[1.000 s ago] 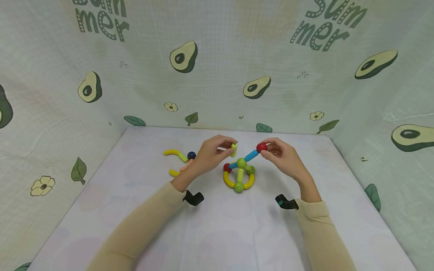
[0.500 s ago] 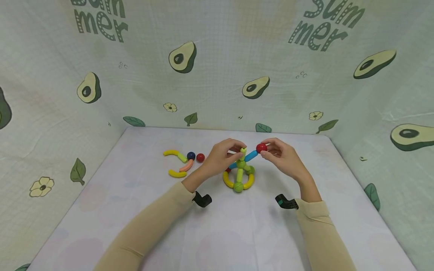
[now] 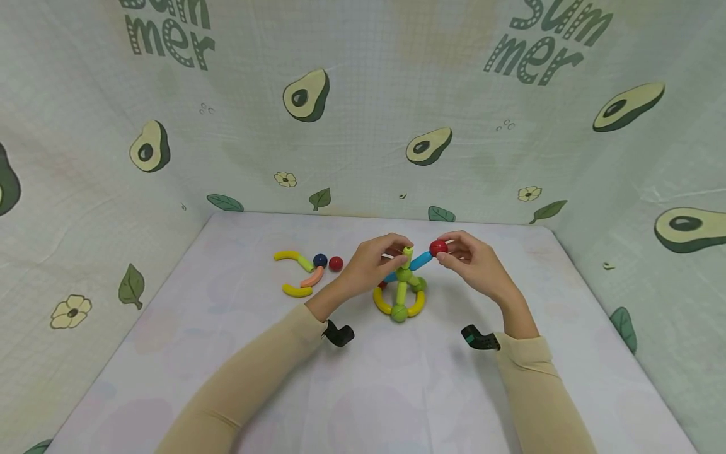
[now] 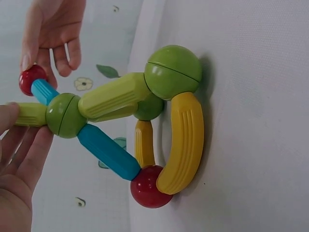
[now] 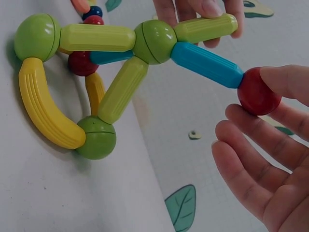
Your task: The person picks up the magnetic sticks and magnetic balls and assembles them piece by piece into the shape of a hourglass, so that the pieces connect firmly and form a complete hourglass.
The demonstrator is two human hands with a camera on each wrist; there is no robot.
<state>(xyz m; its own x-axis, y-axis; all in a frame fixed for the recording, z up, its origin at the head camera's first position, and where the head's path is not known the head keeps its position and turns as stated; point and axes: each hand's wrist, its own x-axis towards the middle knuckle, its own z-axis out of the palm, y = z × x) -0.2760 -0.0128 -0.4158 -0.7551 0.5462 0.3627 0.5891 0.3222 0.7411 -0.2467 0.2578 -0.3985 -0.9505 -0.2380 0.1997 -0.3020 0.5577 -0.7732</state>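
A ball-and-stick magnetic structure stands on the table: yellow curved rods form its ring base, and green and blue rods meet at a green top ball. My left hand pinches a light green rod between thumb and fingers, its lower end against that top ball. My right hand pinches a red ball, which sits on the outer end of the blue rod slanting up to the right. Another red ball joins the base ring to a second blue rod.
Left of the left hand lie loose pieces: a yellow curved rod, another yellow rod end to end with a green rod, a pink rod, a dark blue ball and a red ball. A patterned cloth backdrop rises behind the table.
My left hand has moved right with the light green rod and brought it onto the green top ball. The right hand has stayed at its red ball.
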